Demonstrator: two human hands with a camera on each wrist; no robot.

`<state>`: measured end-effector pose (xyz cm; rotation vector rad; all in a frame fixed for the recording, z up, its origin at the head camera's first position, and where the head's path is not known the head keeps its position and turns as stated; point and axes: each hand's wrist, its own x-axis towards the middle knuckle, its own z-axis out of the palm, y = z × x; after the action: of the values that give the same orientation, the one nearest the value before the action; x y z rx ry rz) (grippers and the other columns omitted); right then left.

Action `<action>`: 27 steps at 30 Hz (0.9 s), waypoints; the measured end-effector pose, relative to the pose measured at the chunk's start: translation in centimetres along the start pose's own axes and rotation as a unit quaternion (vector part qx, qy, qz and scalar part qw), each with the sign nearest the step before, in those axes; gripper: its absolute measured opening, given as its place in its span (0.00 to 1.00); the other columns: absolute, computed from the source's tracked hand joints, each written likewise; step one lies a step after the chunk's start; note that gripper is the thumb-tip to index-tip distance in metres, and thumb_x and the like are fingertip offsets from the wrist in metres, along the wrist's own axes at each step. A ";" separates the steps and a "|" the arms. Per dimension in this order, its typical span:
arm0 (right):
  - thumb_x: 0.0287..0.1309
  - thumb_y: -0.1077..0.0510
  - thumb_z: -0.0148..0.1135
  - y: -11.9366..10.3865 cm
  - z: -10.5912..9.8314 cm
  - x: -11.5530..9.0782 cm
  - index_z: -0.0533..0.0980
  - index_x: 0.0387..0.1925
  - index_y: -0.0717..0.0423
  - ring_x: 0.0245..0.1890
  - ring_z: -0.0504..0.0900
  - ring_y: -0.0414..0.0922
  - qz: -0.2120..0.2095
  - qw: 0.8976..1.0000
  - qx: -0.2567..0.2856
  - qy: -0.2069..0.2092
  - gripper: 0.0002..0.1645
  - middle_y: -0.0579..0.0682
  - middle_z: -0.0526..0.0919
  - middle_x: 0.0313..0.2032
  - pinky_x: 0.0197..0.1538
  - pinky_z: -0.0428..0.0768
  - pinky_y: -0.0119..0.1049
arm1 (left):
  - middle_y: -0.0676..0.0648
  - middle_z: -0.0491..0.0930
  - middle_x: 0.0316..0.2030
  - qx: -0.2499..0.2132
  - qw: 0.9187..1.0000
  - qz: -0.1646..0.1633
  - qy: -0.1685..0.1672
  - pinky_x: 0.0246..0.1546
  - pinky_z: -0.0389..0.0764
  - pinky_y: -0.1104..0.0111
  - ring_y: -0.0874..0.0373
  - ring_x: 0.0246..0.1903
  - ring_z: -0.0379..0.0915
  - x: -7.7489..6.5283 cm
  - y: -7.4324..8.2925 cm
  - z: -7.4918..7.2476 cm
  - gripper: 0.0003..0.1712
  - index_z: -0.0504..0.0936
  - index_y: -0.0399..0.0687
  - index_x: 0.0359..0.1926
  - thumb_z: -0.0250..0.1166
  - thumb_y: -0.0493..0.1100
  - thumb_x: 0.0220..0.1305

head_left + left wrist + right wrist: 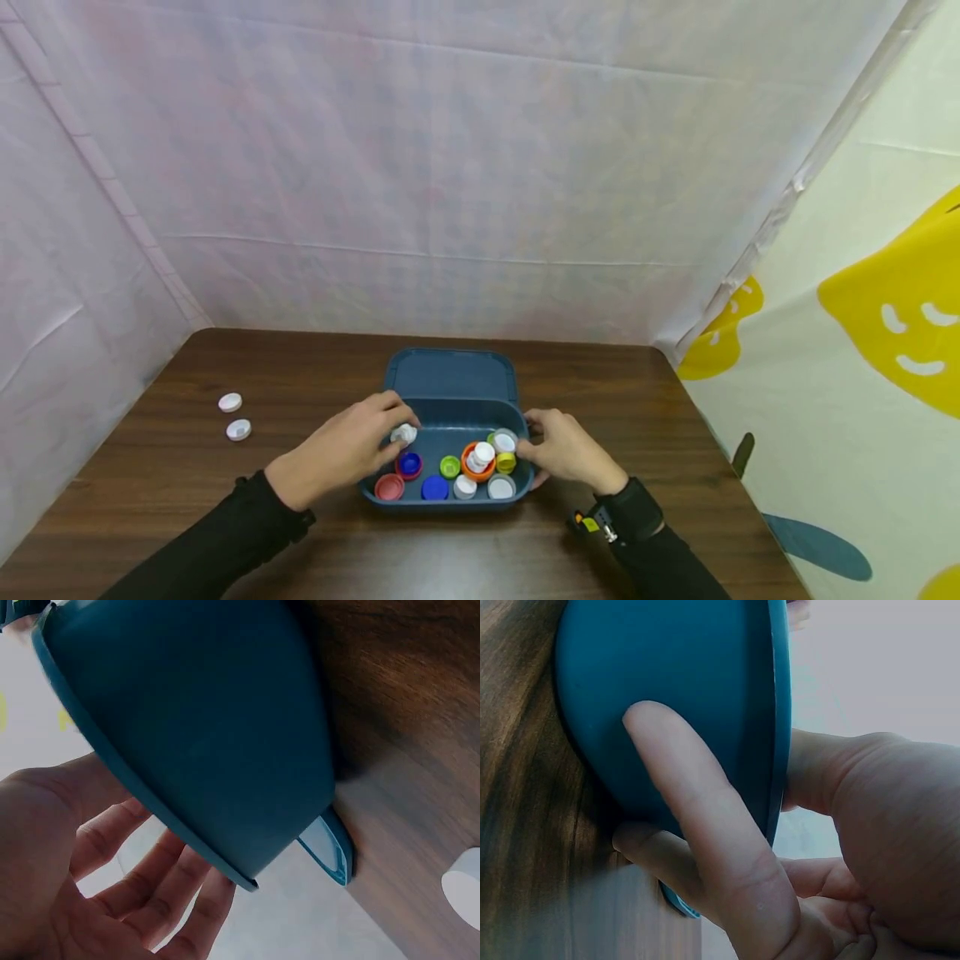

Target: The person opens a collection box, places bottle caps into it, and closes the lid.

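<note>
- Left hand [356, 442], at the box's 9 to 10 o'clock end: thumb and fingers narrow, seemingly pinching a white cap [403, 434] just inside the rim; its left wrist view hides the fingertips.
- Right hand [564, 448], at 3 o'clock: grips the blue box [667, 667], thumb over the rim, fingers against the outer wall.
- The box sits on the worktop [315, 558], at the lower middle of the head view. A shallow pinch could let the white cap slip; knocking the rim could tip it outside.
- Toward 3 o'clock within the box, small white caps [481, 455] stand piled on an orange cap [470, 473]; a tug from the right hand could topple them.
- Toward 8 o'clock, a blue cap [409, 463] sits nested in a red one and might lift along with it if grabbed carelessly.
- The lid [452, 375] lies open at 12 o'clock; a backward push could shift it.
- Two loose white caps [235, 415], well apart at 9 to 10 o'clock, could be swept off by the left sleeve [217, 533].
- Writing: no brand or label is readable; the cloth [810, 417] at 2 to 3 o'clock bears yellow smiling faces.
</note>
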<state>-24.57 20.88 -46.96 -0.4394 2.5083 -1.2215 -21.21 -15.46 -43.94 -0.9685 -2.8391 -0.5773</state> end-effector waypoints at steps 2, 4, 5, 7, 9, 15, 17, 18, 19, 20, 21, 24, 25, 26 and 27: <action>0.74 0.63 0.71 0.0 0.0 0.0 0.78 0.74 0.72 0.29 0.97 0.48 0.001 1.000 0.001 -0.001 0.32 0.71 0.90 0.62 0.32 0.96 0.48 | 0.43 0.87 0.55 0.010 1.000 -0.002 0.012 0.48 0.94 0.62 0.53 0.50 0.88 -0.1 0.0 -0.1 0.15 0.93 0.47 0.59 0.81 0.39 0.75; 0.74 0.63 0.71 0.0 0.0 -0.1 0.78 0.73 0.72 0.29 0.97 0.48 0.001 1.000 0.002 -0.003 0.31 0.71 0.90 0.62 0.32 0.96 0.48 | 0.43 0.88 0.56 0.024 0.999 -0.005 0.023 0.50 0.95 0.60 0.53 0.51 0.88 -0.2 -0.2 -0.2 0.15 0.93 0.47 0.59 0.81 0.39 0.74; 0.74 0.63 0.71 0.0 0.0 -0.1 0.78 0.73 0.72 0.29 0.96 0.48 0.001 1.000 0.004 -0.003 0.31 0.71 0.90 0.62 0.32 0.96 0.48 | 0.43 0.88 0.56 0.032 0.999 -0.006 0.028 0.51 0.95 0.59 0.53 0.52 0.88 -0.3 -0.2 -0.3 0.15 0.93 0.48 0.58 0.82 0.40 0.74; 0.75 0.63 0.71 0.0 0.0 -0.1 0.79 0.73 0.72 0.28 0.96 0.49 -0.001 1.000 0.006 -0.003 0.31 0.71 0.90 0.62 0.32 0.96 0.48 | 0.43 0.88 0.57 0.042 0.998 -0.010 0.037 0.52 0.96 0.58 0.51 0.53 0.89 -0.4 -0.4 -0.4 0.15 0.93 0.47 0.58 0.82 0.40 0.74; 0.75 0.63 0.71 0.0 0.0 -0.1 0.79 0.72 0.72 0.28 0.96 0.49 -0.002 1.000 0.009 -0.003 0.30 0.71 0.90 0.61 0.32 0.96 0.48 | 0.42 0.88 0.57 0.049 0.998 -0.016 0.042 0.50 0.95 0.58 0.50 0.53 0.89 -0.6 -0.7 -0.5 0.16 0.93 0.47 0.58 0.82 0.40 0.73; 0.75 0.63 0.70 -0.1 -0.1 0.0 0.78 0.73 0.72 0.29 0.97 0.49 -0.003 1.000 0.006 -0.002 0.31 0.72 0.91 0.61 0.32 0.96 0.49 | 0.41 0.87 0.58 0.040 0.997 -0.050 0.048 0.47 0.94 0.59 0.52 0.51 0.87 -0.9 -1.7 -0.9 0.16 0.93 0.47 0.60 0.81 0.40 0.75; 0.74 0.62 0.71 -0.1 -0.1 0.0 0.79 0.73 0.72 0.29 0.97 0.49 -0.004 1.000 0.003 -0.002 0.31 0.71 0.91 0.61 0.32 0.96 0.49 | 0.41 0.87 0.58 0.034 0.996 -0.060 0.052 0.48 0.94 0.58 0.52 0.51 0.86 -1.0 -2.1 -1.0 0.16 0.93 0.46 0.61 0.80 0.39 0.76; 0.74 0.62 0.71 -0.1 -0.1 0.0 0.79 0.73 0.72 0.29 0.97 0.49 -0.005 1.000 0.003 -0.001 0.31 0.71 0.91 0.61 0.32 0.96 0.49 | 0.41 0.87 0.58 0.033 0.996 -0.065 0.055 0.49 0.94 0.57 0.52 0.51 0.86 -1.0 -2.3 -1.1 0.17 0.93 0.46 0.61 0.80 0.39 0.75; 0.75 0.62 0.70 -0.2 -0.1 0.0 0.79 0.72 0.72 0.29 0.97 0.49 -0.006 1.000 0.002 -0.001 0.30 0.72 0.91 0.61 0.32 0.96 0.49 | 0.41 0.87 0.58 0.033 0.995 -0.070 0.057 0.49 0.94 0.56 0.52 0.51 0.86 -1.1 -2.5 -1.1 0.17 0.93 0.46 0.62 0.80 0.39 0.75; 0.75 0.62 0.70 -0.2 -0.1 0.0 0.79 0.72 0.72 0.29 0.97 0.49 -0.006 1.000 0.003 0.000 0.30 0.72 0.91 0.61 0.32 0.96 0.49 | 0.41 0.87 0.58 0.033 0.995 -0.075 0.060 0.49 0.94 0.56 0.51 0.51 0.86 -1.1 -2.7 -1.2 0.17 0.93 0.45 0.62 0.80 0.39 0.75; 0.75 0.63 0.70 -0.2 -0.1 -0.1 0.79 0.72 0.72 0.28 0.97 0.49 -0.006 1.000 0.003 0.000 0.29 0.72 0.91 0.61 0.32 0.96 0.49 | 0.41 0.87 0.58 0.035 0.994 -0.080 0.063 0.50 0.94 0.55 0.51 0.51 0.86 -1.2 -3.0 -1.3 0.18 0.93 0.45 0.62 0.80 0.39 0.75; 0.75 0.63 0.70 -0.3 -0.1 -0.1 0.79 0.72 0.72 0.28 0.97 0.49 -0.004 1.000 0.006 -0.001 0.29 0.73 0.90 0.62 0.32 0.96 0.49 | 0.40 0.87 0.57 0.047 0.991 -0.100 0.073 0.50 0.94 0.53 0.50 0.51 0.87 -1.4 -3.8 -1.3 0.18 0.92 0.45 0.62 0.81 0.40 0.75; 0.75 0.63 0.70 -0.3 -0.1 -0.1 0.79 0.72 0.72 0.28 0.97 0.49 -0.002 1.000 0.008 -0.001 0.30 0.73 0.90 0.63 0.32 0.96 0.49 | 0.40 0.87 0.57 0.048 0.990 -0.107 0.075 0.48 0.93 0.54 0.49 0.51 0.87 -1.5 -4.1 -1.4 0.18 0.92 0.45 0.62 0.80 0.39 0.75; 0.75 0.63 0.70 -0.3 -0.1 -0.1 0.79 0.73 0.72 0.28 0.97 0.49 0.000 1.000 0.009 -0.001 0.30 0.73 0.90 0.63 0.32 0.96 0.49 | 0.39 0.87 0.57 0.049 0.989 -0.113 0.078 0.47 0.93 0.54 0.49 0.49 0.87 -1.6 -4.4 -1.4 0.18 0.92 0.44 0.63 0.80 0.39 0.75; 0.75 0.63 0.70 -0.3 -0.1 -0.1 0.79 0.73 0.72 0.28 0.97 0.50 0.002 1.000 0.010 -0.001 0.30 0.74 0.90 0.64 0.32 0.96 0.49 | 0.38 0.87 0.57 0.049 0.988 -0.119 0.079 0.46 0.92 0.54 0.49 0.49 0.87 -1.8 -4.8 -1.5 0.18 0.92 0.44 0.63 0.80 0.39 0.75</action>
<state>-24.48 20.84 -46.68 -0.4306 2.4918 -1.2423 -22.77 -20.53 -44.49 -0.5443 -2.8265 -0.5028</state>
